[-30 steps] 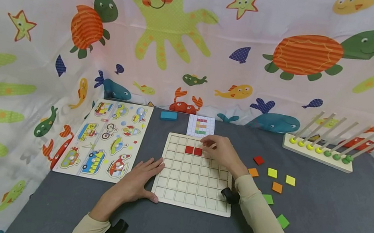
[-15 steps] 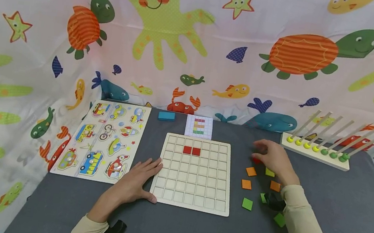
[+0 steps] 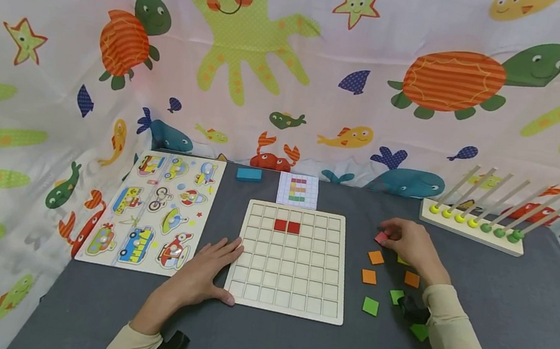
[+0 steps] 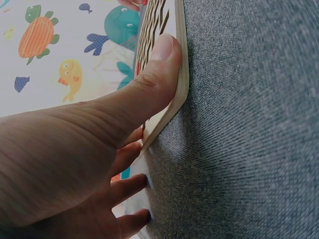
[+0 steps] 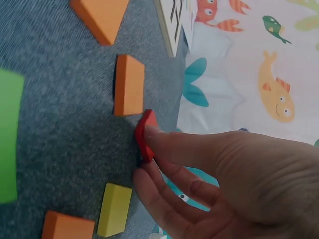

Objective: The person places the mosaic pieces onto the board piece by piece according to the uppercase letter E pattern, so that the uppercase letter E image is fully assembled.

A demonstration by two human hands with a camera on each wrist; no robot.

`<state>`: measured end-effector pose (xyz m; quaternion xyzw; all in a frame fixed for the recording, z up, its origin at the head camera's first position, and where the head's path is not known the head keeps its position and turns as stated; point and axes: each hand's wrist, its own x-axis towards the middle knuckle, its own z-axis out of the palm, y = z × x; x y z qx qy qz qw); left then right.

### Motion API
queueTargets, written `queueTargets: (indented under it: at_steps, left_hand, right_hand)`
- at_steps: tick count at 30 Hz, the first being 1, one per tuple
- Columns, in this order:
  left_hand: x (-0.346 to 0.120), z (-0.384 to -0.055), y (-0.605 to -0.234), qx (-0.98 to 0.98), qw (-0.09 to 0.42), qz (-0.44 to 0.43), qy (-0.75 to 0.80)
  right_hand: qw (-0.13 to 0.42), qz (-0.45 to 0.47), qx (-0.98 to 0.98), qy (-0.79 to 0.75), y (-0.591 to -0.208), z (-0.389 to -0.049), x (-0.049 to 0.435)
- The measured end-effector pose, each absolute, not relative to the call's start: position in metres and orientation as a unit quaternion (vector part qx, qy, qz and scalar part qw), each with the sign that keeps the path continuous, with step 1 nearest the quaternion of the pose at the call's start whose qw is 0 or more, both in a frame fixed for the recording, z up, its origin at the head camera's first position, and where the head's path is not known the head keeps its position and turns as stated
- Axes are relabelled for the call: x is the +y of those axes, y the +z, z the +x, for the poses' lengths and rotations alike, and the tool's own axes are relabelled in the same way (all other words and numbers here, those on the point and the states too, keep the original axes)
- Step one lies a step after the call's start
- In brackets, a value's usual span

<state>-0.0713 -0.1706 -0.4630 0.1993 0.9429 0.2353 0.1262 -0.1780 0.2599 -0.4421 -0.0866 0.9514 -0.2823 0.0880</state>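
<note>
Had a red tile [image 5: 143,143] pinched between the thumb and fingers of the right hand [image 3: 413,245], out to the right of the gridded wooden board [image 3: 294,270]. Couldn't tell whether clear of the gray table [image 3: 254,348] or touching it. Rested the left hand [image 3: 206,266] along the board's left edge, fingers pretty straight and a bit spread, thumb on the near corner. Spotted two red squares [image 3: 280,225] side by side in the grid's second row from the top. Saw orange tiles [image 3: 369,277] and green tiles [image 3: 371,306] near the right hand, plus a printed card [image 3: 298,190] just behind the board.
</note>
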Motion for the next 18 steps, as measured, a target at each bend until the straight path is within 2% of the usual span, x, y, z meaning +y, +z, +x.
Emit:
queueTargets:
  at_steps: [18]
  left_hand:
    - [-0.171,-0.073,-0.463,0.939,0.127,0.207,0.244]
  right_hand:
    - [0.104,-0.151,0.936,-0.300,-0.425,-0.191,0.224]
